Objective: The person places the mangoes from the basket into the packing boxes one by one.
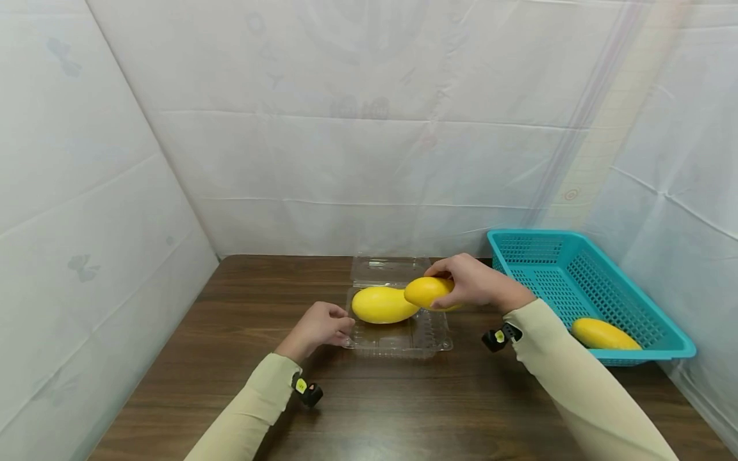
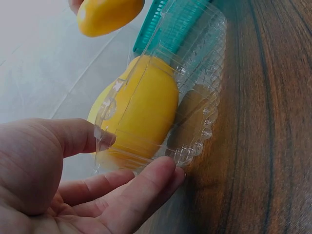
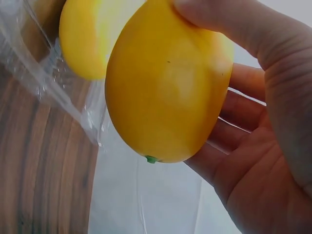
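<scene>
A clear plastic clamshell container (image 1: 392, 342) lies on the table with its lid (image 1: 389, 269) folded back. Inside rests a large, smooth yellow fruit (image 1: 380, 306), pear-shaped in the left wrist view. My left hand (image 1: 324, 330) pinches the container's left side; its thumb (image 2: 80, 136) is over the rim and the other fingers are outside the wall. Above the container's right part, my right hand (image 1: 469, 282) grips a yellow mango (image 3: 165, 87) between thumb and fingers. A small green stem stub (image 3: 151, 159) shows at one end of that mango.
A teal perforated basket (image 1: 582, 256) stands at the right, with another yellow mango (image 1: 605, 335) in its near corner. White sheeting (image 1: 346, 160) hangs behind and at both sides of the brown wooden table (image 1: 392, 410).
</scene>
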`<state>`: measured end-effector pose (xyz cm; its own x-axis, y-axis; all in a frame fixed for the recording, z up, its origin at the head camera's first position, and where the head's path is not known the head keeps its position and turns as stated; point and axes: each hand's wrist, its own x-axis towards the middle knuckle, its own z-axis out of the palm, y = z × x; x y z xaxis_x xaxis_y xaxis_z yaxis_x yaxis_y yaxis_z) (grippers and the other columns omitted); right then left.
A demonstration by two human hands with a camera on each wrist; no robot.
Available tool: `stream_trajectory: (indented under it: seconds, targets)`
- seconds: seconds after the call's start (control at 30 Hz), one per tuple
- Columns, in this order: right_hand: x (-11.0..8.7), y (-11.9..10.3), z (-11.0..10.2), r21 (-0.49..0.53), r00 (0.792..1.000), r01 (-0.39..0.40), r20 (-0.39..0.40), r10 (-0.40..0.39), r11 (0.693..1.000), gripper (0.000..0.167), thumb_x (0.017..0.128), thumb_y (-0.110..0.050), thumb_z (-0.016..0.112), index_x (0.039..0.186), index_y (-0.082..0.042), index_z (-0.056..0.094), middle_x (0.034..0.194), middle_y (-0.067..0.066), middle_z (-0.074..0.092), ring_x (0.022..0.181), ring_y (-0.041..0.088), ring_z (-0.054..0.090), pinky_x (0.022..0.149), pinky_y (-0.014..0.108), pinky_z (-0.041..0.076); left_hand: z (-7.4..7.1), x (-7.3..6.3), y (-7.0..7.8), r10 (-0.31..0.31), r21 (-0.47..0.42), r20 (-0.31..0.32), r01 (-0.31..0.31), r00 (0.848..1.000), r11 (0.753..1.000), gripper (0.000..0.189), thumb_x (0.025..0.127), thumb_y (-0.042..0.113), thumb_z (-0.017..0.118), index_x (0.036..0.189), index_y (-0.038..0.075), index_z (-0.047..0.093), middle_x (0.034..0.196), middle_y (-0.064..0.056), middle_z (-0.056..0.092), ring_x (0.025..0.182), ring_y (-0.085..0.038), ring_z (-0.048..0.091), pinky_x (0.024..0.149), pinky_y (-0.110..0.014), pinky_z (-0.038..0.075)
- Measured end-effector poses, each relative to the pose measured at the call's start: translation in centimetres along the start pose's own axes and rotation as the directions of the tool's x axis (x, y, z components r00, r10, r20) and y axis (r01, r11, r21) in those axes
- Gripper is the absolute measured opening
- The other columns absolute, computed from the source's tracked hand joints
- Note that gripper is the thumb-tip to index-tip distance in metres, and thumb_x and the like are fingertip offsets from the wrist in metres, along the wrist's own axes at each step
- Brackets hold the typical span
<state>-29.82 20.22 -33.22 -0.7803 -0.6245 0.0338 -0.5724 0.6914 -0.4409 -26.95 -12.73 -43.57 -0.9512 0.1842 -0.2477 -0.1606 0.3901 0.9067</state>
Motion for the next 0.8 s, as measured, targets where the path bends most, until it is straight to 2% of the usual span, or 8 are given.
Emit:
stream_trajectory:
  seconds: [0.33,0.5,0.8]
  targets:
    - [1.1,-0.5,1.9,0.051,0.999,0.035,-0.009,-0.035,0.998,0.052,0.08,-0.03,0.088,0.126,-0.012,0.071,0.118,-0.001,0.071,0.096,0.01,0.065,0.086,0.028,0.06,-0.1,0.1,-0.1,0.006,-0.037,0.017,-0.005,1.0,0.999,0.028,0.097,0.012,0.069,0.118,-0.008,0.068,0.104,-0.02,0.071,0.079,-0.019,0.073,0.073,-0.034,0.066]
    - [1.7,-0.7,2.9,0.064,0.999,0.051,0.008,-0.051,0.997,0.053,0.081,-0.03,0.088,0.127,-0.011,0.071,0.119,-0.001,0.073,0.095,0.008,0.066,0.086,0.026,0.059,-0.1,0.2,-0.1,0.005,-0.025,0.014,-0.005,1.0,1.0,0.028,0.097,0.013,0.07,0.116,-0.007,0.069,0.102,-0.019,0.072,0.077,-0.018,0.073,0.072,-0.034,0.066]
    - [2.5,-1.2,4.5,0.078,0.996,0.084,0.031,-0.087,0.993,0.051,0.081,-0.03,0.088,0.126,-0.01,0.072,0.116,-0.003,0.073,0.089,0.008,0.063,0.083,0.023,0.059,0.0,0.3,-0.2,0.001,-0.024,0.008,-0.001,1.0,1.0,0.027,0.096,0.012,0.069,0.115,-0.007,0.069,0.098,-0.018,0.072,0.075,-0.017,0.072,0.07,-0.033,0.066]
